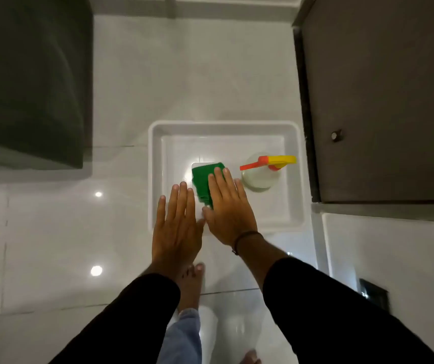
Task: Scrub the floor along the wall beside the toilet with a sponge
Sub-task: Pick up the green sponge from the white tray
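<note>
While our left hand point(176, 227) hovers flat and empty over the near rim of the white tub point(155, 153), our right hand point(227, 211), also spread and gripping nothing, overlaps the green sponge point(202, 179) lying on the tub's floor. The sponge's long axis runs away from us, nearest the right fingers; a spray bottle point(263, 174) stands just beyond.

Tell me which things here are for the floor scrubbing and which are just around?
For the job:
green sponge
spray bottle, probably cleaner
white tub holding both
tiled floor
left hand, right hand

Just around:
dark door
dark cabinet
</note>
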